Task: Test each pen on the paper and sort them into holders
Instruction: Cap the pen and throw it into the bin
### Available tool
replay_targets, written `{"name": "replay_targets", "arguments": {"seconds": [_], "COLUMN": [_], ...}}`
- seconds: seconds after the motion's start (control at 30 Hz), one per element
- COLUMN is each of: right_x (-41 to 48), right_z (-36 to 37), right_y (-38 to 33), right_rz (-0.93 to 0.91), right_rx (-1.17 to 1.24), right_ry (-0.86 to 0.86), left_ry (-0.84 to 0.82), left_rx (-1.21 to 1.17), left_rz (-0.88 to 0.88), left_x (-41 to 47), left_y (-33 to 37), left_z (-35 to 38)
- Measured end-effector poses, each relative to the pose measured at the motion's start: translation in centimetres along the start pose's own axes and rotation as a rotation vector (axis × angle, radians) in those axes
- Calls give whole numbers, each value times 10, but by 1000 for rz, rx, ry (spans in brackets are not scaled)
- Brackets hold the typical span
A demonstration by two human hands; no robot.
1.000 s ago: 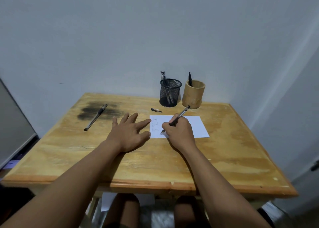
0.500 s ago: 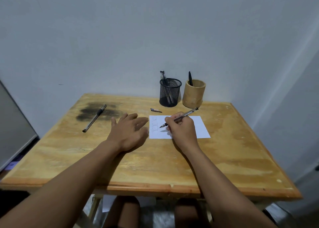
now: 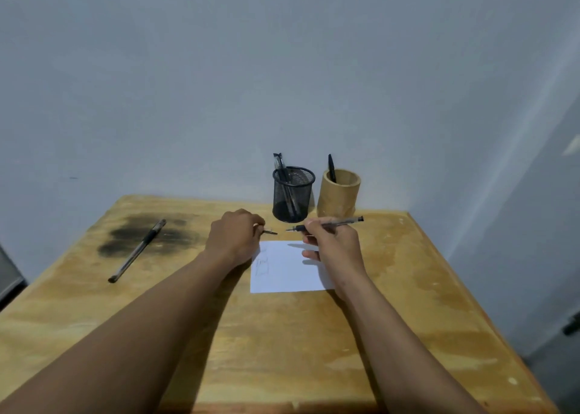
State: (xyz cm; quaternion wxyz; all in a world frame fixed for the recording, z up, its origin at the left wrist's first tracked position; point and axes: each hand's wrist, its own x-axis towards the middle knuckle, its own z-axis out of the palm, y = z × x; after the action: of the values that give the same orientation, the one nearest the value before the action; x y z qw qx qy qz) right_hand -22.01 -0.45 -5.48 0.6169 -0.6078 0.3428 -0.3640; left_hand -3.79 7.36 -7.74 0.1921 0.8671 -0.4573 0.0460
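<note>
The right hand (image 3: 334,244) is gripping an uncapped pen (image 3: 326,224) between thumb and fingers, holding it nearly level just above the far edge of the paper (image 3: 292,275), with the tip pointing toward frame left. Holding it flat and clear of the sheet suggests the writing test on this pen is done and it is being readied for its cap. The left hand (image 3: 233,238), at frame center, is closing its fingers on the pen cap (image 3: 269,232), whose free end is poking out toward the pen tip; the 2 ends are facing each other across a small gap, not touching. That lineup looks deliberate, so the cap can slide straight on.

The paper is lying on the wooden table (image 3: 282,351) below and between the hands, with a few faint scribbles along its left side. Behind the hands, at upper center, a black mesh holder (image 3: 293,194) is holding what look like 2 pens, and just right of it a bamboo holder (image 3: 339,194) is holding 1 dark pen. Which holder stands for working pens cannot be told. At center left, 1 more capped pen (image 3: 136,250) is lying diagonally across a dark stain, well apart from the hands and probably waiting its turn.
</note>
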Motion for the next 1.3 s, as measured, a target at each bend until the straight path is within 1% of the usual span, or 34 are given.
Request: {"name": "replay_targets", "arguments": {"seconds": [0.07, 0.13, 0.23, 0.4, 0.57, 0.73, 0.87, 1.0, 1.17, 1.3], "right_x": [3, 4, 2, -7, -17, -22, -28, -33, -37, -39], "right_z": [0, 0, 3, 3, -4, -12, -20, -23, -20, -18], "right_y": [2, 4, 4, -5, -19, -33, -42, -46, -51, -52], "right_rz": [22, 39, 62, 74, 26, 6, -5, -2, 14, 30], "right_rx": [28, 61, 120, 174, 220, 247, 268, 252, 351, 403], "right_ry": [3, 14, 19, 13, -12, -25, -67, -116, -136, -141], "left_ry": [41, 44, 47, 48, 52, 81, 95, 53, 60, 90], "left_rx": [-34, -103, -297, -532, -520, -570, -650, -741, -898, -936], "left_rz": [3, -2, 19, 58, 121, 110, 111, 136, 96, 75], "left_x": [-2, -7, -16, -31, -41, -49, -55, -58, -63, -68], "left_y": [-2, -3, 0, 14, 24, 35, 43, 50, 61, 66], "left_z": [-1, -4, -14, -36, -54, -66, -74, -77, -79, -82]}}
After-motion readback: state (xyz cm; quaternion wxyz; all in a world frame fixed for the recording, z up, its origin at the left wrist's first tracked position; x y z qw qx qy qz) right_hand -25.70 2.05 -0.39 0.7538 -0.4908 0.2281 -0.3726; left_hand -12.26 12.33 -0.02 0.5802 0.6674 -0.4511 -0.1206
